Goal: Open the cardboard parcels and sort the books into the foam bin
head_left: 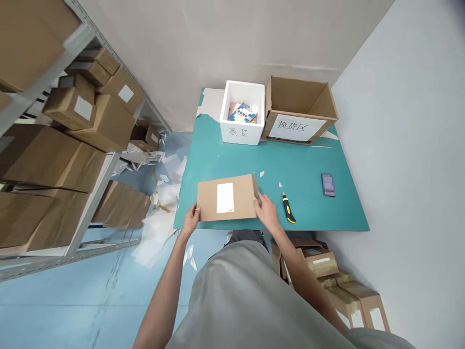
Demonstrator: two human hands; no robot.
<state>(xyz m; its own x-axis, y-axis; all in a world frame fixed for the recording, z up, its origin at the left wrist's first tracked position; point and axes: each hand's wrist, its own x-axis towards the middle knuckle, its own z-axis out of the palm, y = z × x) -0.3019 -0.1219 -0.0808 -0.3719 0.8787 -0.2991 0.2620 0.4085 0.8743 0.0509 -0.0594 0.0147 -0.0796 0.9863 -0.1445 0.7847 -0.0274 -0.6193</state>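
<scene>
A brown cardboard box [243, 196] with a white label [225, 198] on its upper face is between my two hands, at the front edge of the green table. My left hand [191, 220] grips its left front corner, thumb against the side. On the opposite end, my right hand [266, 209] has its fingers closed around the right side; some fingertips are hidden behind the cardboard. A yellow and black utility knife [288, 208] lies on the table just right of my right hand.
At the table's [232, 160] back stand a white foam box [240, 133] holding booklets [243, 113] and an open cardboard box [303, 131]. A phone [328, 185] lies right. Shelves with boxes [109, 126] are left; more boxes [345, 295] sit below right. Paper scraps litter the floor.
</scene>
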